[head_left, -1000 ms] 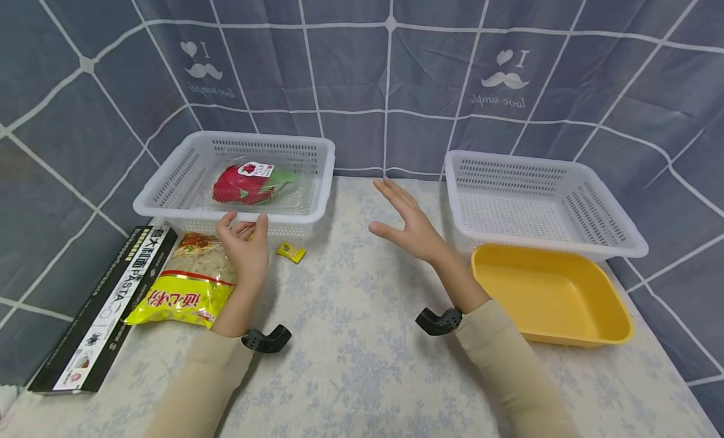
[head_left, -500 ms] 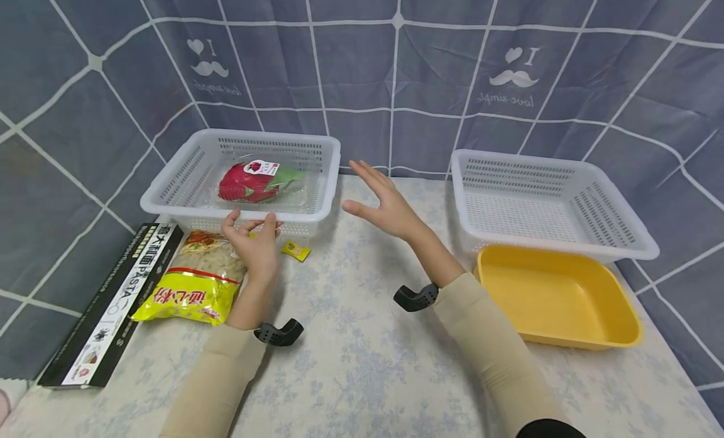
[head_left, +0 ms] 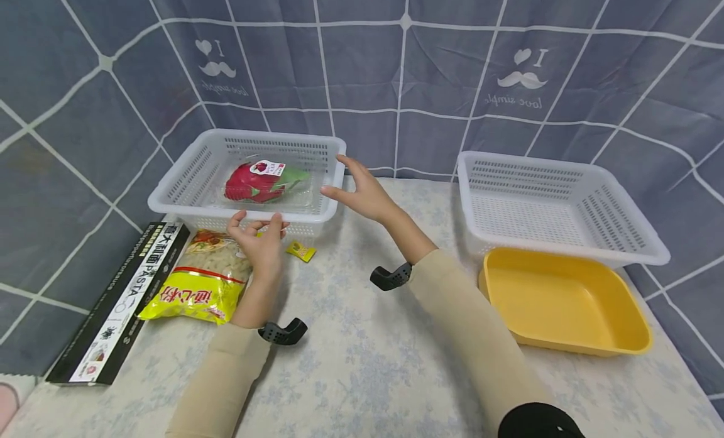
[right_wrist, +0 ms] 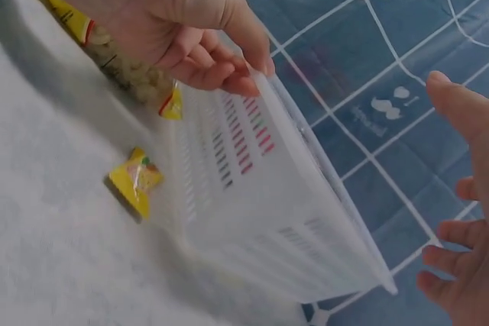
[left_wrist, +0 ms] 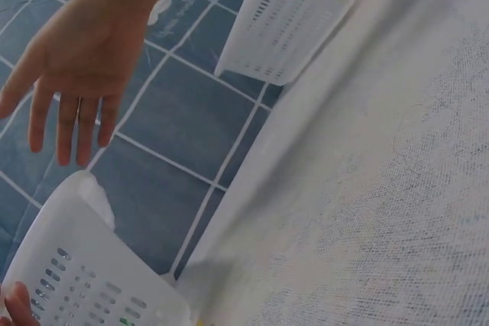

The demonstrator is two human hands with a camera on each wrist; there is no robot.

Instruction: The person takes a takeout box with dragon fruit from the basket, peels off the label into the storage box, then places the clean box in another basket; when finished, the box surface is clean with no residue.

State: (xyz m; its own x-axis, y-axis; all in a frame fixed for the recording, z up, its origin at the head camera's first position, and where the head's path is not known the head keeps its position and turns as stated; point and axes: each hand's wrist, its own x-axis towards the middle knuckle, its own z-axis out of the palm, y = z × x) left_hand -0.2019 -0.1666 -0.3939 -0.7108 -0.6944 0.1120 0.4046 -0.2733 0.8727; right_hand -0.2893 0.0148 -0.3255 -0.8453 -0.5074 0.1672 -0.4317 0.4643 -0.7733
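Note:
A white plastic basket (head_left: 308, 218) stands at the back left. Inside it lies a dragon fruit (head_left: 254, 183) in clear wrapped packaging with a label. My left hand (head_left: 260, 249) pinches the basket's front rim; in the right wrist view its thumb is on the rim and its fingers curl under it against the outer wall. My right hand (head_left: 364, 191) is spread at the basket's right end, fingertips right at the rim, holding nothing. The left wrist view shows this right hand (left_wrist: 88, 51) with straight fingers above the basket corner.
Left of the hands lie a yellow bag of pasta (head_left: 200, 287) and a long black pasta box (head_left: 121, 306). A small yellow candy (head_left: 301, 251) lies before the basket. On the right stand another white basket (head_left: 520, 215) and a yellow bin (head_left: 565, 300). A tile-patterned curtain (head_left: 362, 67) hangs behind.
My right hand has moved left from the middle of the table to the left basket's right rim. My left hand stays at the front rim. The view has shifted slightly.

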